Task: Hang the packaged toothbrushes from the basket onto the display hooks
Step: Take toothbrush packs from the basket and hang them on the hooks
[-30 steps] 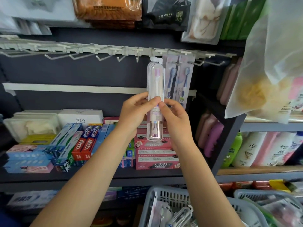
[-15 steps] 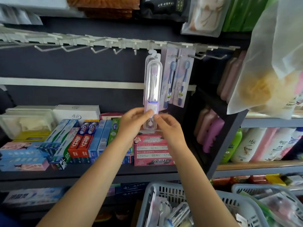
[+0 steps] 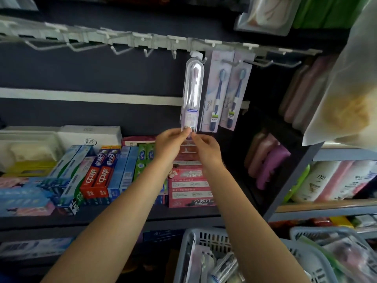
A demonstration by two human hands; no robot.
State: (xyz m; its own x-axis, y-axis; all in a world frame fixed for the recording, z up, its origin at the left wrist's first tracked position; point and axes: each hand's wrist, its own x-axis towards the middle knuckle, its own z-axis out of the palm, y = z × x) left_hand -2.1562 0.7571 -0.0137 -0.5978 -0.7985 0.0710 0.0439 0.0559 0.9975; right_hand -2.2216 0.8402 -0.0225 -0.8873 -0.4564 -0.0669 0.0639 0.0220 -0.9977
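While the clear toothbrush pack point(image 3: 191, 94) hung from a display hook point(image 3: 201, 60) on the white rail point(image 3: 142, 38), both hands pinched its lower end: left hand point(image 3: 170, 142) from the left, right hand point(image 3: 207, 148) from the right. Two carded toothbrushes point(image 3: 225, 92) hung just beside it. More packs lay in the grey basket point(image 3: 206, 238) below.

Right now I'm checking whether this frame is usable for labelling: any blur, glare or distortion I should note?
Head view: the wide lens bows the hook rail and shelf edges; the clear toothbrush pack shows pale glare, its print unreadable; the left hand and right hand are slightly soft; the basket below is dim and blurred.
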